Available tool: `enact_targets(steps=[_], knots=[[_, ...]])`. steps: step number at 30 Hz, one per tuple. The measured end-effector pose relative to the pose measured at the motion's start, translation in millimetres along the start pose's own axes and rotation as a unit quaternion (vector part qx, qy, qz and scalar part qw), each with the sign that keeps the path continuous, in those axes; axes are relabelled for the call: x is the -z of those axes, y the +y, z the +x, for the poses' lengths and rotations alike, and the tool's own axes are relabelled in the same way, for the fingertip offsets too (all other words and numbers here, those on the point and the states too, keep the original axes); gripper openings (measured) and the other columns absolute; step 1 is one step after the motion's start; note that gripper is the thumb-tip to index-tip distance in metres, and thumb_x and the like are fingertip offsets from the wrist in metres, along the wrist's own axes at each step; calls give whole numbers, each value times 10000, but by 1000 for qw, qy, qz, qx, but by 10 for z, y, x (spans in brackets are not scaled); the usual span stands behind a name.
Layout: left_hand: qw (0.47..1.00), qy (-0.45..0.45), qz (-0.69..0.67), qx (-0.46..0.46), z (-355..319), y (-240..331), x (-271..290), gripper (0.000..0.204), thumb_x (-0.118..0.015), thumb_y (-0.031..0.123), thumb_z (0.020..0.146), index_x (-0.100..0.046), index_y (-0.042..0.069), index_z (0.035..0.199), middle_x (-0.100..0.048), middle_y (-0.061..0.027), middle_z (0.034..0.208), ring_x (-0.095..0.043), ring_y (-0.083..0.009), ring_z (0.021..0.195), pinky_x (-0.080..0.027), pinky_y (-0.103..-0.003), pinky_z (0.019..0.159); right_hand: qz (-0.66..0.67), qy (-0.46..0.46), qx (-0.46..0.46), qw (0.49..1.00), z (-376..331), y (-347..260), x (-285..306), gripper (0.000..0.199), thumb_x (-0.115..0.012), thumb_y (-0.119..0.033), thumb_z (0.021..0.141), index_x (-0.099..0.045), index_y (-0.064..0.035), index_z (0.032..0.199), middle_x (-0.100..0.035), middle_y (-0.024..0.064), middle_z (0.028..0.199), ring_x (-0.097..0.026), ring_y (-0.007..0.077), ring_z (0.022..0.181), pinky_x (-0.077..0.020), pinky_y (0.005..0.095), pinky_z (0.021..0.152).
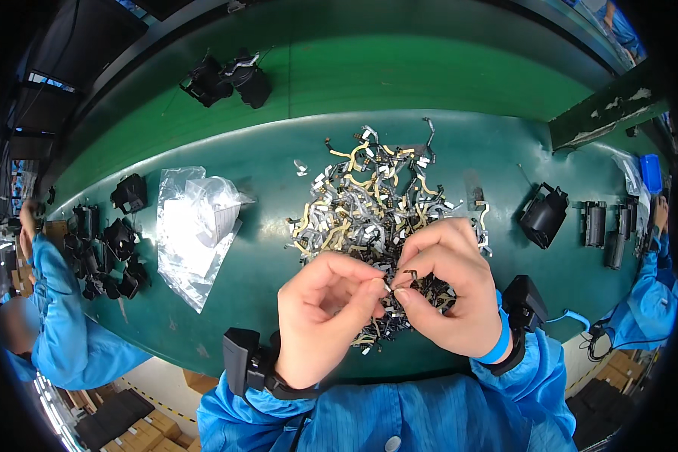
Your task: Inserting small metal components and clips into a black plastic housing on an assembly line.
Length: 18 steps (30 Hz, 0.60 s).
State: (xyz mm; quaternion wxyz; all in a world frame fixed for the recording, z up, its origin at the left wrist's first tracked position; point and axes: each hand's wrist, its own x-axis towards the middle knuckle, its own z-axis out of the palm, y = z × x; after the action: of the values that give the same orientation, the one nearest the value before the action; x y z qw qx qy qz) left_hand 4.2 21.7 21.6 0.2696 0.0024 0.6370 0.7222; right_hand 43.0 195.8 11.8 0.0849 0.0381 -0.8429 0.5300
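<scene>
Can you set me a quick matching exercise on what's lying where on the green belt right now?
Things:
1. clear plastic bag
2. pile of small flex parts
3. single black housing
4. small part pinched by both hands

Places:
A. middle of the belt, beyond the hands
B. right of the pile
C. left of the pile
D. between the fingertips of the left hand and right hand

Pairs: 1-C, 2-A, 3-B, 4-D

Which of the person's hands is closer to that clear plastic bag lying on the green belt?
Left. The left hand is just right of the clear plastic bag, with bare belt between them; the right hand is farther right, beyond the left.
</scene>
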Motion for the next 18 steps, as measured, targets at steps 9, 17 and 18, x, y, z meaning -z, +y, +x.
enact_targets(steps=[9,17,18], knots=[[935,-2,250,-253,48,-90,-43,185,-692,-84,789,-657,-25,961,-669,-103,853,-667,-125,704,-548,-237,606,-33,41,1,999,-46,39,-32,192,-708,-22,655,-620,-108,802,-581,31,927,-504,257,906,-362,370,827],[877,48,363,-313,48,18,104,205,-704,-78,731,-654,10,909,-668,-103,838,-666,-175,680,-542,-265,593,-51,43,32,997,-10,8,-76,195,-716,-22,635,-630,-108,787,-579,35,901,-514,264,896,-368,373,824],[854,79,384,-341,54,43,151,209,-703,-75,723,-653,21,901,-669,-100,833,-664,-181,677,-537,-272,594,-49,52,30,997,-15,18,-65,195,-715,-21,634,-627,-103,787,-580,38,895,-516,267,891,-372,374,824]])
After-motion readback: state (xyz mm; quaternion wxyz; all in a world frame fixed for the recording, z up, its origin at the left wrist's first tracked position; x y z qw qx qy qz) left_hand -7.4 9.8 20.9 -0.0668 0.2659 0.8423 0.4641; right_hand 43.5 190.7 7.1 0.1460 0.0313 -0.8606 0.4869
